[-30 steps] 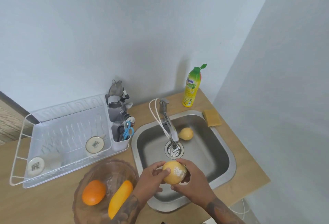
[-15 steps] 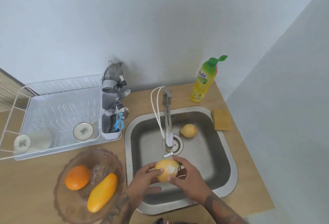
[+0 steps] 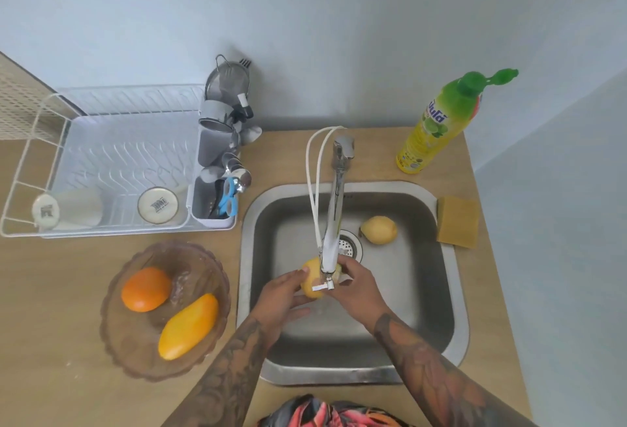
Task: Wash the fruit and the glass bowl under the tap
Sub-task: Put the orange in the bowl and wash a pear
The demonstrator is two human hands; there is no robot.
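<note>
- Holding a second yellow fruit [image 3: 379, 230] by the drain, steel sink [image 3: 420, 291]
- Containing orange [image 3: 146, 289] and mango [image 3: 188, 326], glass bowl [image 3: 135, 355] left of sink
- Gripping a yellow fruit [image 3: 311, 282] beneath the tap [image 3: 334, 223], left hand [image 3: 283, 297] and right hand [image 3: 356, 286], fingers curled round it

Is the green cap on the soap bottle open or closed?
Open. The soap bottle stands upright on the counter, and its green cap is flipped out to the side, away from the top.
</note>
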